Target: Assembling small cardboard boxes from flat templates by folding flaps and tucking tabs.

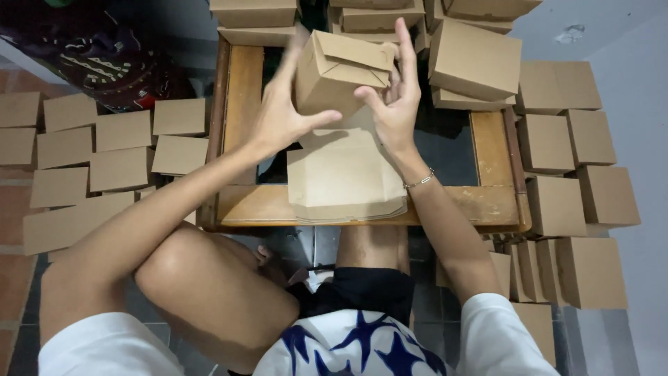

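While folded boxes (pixel 563 167) crowd the table (pixel 243 104), left hand (pixel 278 115) and right hand (pixel 396 104) clasp a kraft box (pixel 341 73) above flat blanks (pixel 346 177).

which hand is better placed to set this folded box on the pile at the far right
Probably the right hand. It grips the box on the side facing the far-right pile, just beside it. The left hand holds the opposite side and would have to cross over.
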